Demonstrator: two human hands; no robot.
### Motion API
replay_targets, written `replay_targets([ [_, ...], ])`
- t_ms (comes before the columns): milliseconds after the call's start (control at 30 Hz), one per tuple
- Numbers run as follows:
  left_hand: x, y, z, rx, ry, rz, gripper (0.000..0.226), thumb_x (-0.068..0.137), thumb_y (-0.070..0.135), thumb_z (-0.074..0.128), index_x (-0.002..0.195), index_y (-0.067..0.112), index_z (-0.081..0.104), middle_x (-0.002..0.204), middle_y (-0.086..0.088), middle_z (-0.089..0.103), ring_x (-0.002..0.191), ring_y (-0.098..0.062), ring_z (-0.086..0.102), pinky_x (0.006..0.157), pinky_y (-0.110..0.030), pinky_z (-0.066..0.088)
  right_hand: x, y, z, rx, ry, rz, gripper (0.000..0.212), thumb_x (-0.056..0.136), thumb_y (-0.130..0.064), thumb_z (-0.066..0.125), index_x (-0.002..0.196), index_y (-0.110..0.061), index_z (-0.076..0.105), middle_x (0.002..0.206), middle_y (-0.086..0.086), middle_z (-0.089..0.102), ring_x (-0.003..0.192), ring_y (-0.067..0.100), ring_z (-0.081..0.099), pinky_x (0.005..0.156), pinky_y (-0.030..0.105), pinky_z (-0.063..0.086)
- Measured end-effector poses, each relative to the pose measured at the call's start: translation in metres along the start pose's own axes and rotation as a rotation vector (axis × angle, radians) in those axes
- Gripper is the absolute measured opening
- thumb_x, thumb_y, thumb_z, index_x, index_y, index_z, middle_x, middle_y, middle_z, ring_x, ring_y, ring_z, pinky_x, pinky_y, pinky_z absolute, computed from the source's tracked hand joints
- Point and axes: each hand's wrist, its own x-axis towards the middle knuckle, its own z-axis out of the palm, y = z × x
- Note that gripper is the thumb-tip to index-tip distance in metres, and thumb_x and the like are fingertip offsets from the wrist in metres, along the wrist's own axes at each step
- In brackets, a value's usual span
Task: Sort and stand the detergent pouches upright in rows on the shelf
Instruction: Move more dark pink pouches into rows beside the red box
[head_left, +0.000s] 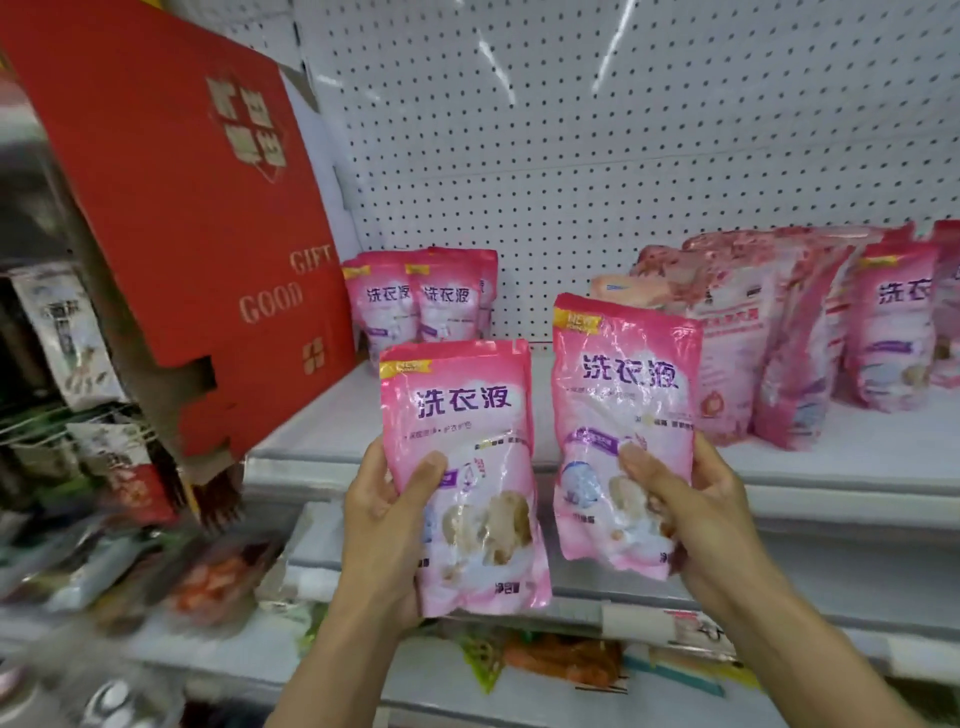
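- A shiny pink plastic detergent pouch with purple letters (462, 467) is held up by the left hand (384, 514), in front of the front edge of the white metal shelf (332, 415). The thumb is pressed on its front and the fingers are curled round behind it.
- A second pink plastic pouch of the same kind (621, 426) is gripped by the right hand (696, 514), thumb on the front, fingers wrapped round its right side. It is held a bit higher, just beside the first one, not touching it.
- A small group of the same pink pouches (421, 304) is stood upright at the back left corner of the shelf, against the white board with holes (571, 130).
- A leaning bunch of darker pink pouches (769, 332) is seen toward the right side of the shelf.
- A big red cardboard box with gold letters (171, 218) is tipped over the shelf's left edge.
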Motion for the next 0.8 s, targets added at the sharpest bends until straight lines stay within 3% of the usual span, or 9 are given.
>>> replay_targets([
  [133, 0.024, 0.008, -0.032, -0.029, 0.059, -0.025, 0.023, 0.094, 0.008, 0.059, 0.115, 0.015, 0.064, 0.105, -0.019, 0.074, 0.091, -0.04, 0.071, 0.079, -0.057, 0.058, 0.024, 0.01, 0.035, 0.085, -0.007, 0.012, 0.058, 0.054, -0.026, 0.083, 0.109, -0.016, 0.065, 0.1, 0.012, 0.076, 0.08, 0.029, 0.074, 0.064, 0.039, 0.06],
  [200, 0.041, 0.011, -0.039, -0.038, 0.082, -0.017, 0.024, 0.093, 0.009, 0.06, 0.116, 0.017, 0.065, 0.102, -0.015, 0.076, 0.086, -0.036, 0.073, 0.073, -0.05, 0.061, 0.042, 0.012, 0.048, 0.09, -0.009, 0.044, 0.053, 0.061, -0.019, 0.079, 0.112, -0.012, 0.064, 0.098, 0.013, 0.076, 0.076, 0.027, 0.074, 0.062, 0.037, 0.06],
  [300, 0.07, 0.015, -0.041, -0.049, 0.103, 0.007, 0.025, 0.094, 0.01, 0.06, 0.117, 0.017, 0.064, 0.104, -0.015, 0.075, 0.089, -0.037, 0.072, 0.076, -0.051, 0.06, 0.075, 0.016, 0.064, 0.078, -0.025, 0.087, 0.041, 0.07, -0.009, 0.074, 0.11, -0.006, 0.066, 0.095, 0.015, 0.076, 0.072, 0.027, 0.074, 0.059, 0.037, 0.06],
  [400, 0.103, 0.016, -0.035, -0.036, 0.106, 0.05, 0.022, 0.093, 0.01, 0.06, 0.114, 0.018, 0.064, 0.101, -0.012, 0.076, 0.082, -0.03, 0.074, 0.07, -0.046, 0.061, 0.111, 0.019, 0.076, 0.029, 0.004, 0.063, 0.03, 0.077, -0.002, 0.074, 0.105, -0.012, 0.068, 0.095, 0.011, 0.077, 0.076, 0.027, 0.075, 0.065, 0.04, 0.061],
  [500, 0.137, 0.018, -0.027, -0.018, 0.111, 0.087, 0.024, 0.093, 0.009, 0.061, 0.115, 0.02, 0.063, 0.1, -0.009, 0.076, 0.083, -0.03, 0.075, 0.066, -0.043, 0.062, 0.147, 0.023, 0.083, -0.049, 0.023, -0.013, 0.041, 0.074, -0.001, 0.077, 0.11, -0.016, 0.065, 0.097, 0.005, 0.077, 0.082, 0.024, 0.075, 0.065, 0.034, 0.059],
  [600, 0.17, 0.016, -0.021, -0.01, 0.145, 0.132, 0.026, 0.093, 0.008, 0.062, 0.116, 0.019, 0.062, 0.099, -0.008, 0.076, 0.08, -0.027, 0.075, 0.063, -0.041, 0.062, 0.178, 0.032, 0.083, -0.139, 0.038, -0.023, 0.05, 0.069, -0.002, 0.082, 0.113, -0.017, 0.064, 0.101, 0.004, 0.076, 0.084, 0.023, 0.075, 0.071, 0.038, 0.06],
  [700, 0.195, 0.009, -0.018, -0.022, 0.169, 0.136, 0.028, 0.093, 0.008, 0.062, 0.119, 0.018, 0.062, 0.098, -0.007, 0.077, 0.079, -0.025, 0.076, 0.064, -0.042, 0.061, 0.195, 0.042, 0.078, -0.277, 0.047, -0.007, 0.048, 0.064, -0.005, 0.085, 0.105, -0.022, 0.065, 0.096, -0.001, 0.076, 0.085, 0.021, 0.074, 0.081, 0.046, 0.059],
  [800, 0.213, 0.002, -0.017, -0.032, 0.172, 0.13, 0.028, 0.093, 0.007, 0.062, 0.119, 0.017, 0.061, 0.097, -0.007, 0.077, 0.079, -0.026, 0.075, 0.063, -0.041, 0.062, 0.203, 0.034, 0.082, -0.31, 0.022, -0.052, 0.046, 0.066, -0.006, 0.085, 0.102, -0.027, 0.066, 0.095, -0.003, 0.077, 0.084, 0.016, 0.074, 0.081, 0.042, 0.059],
])
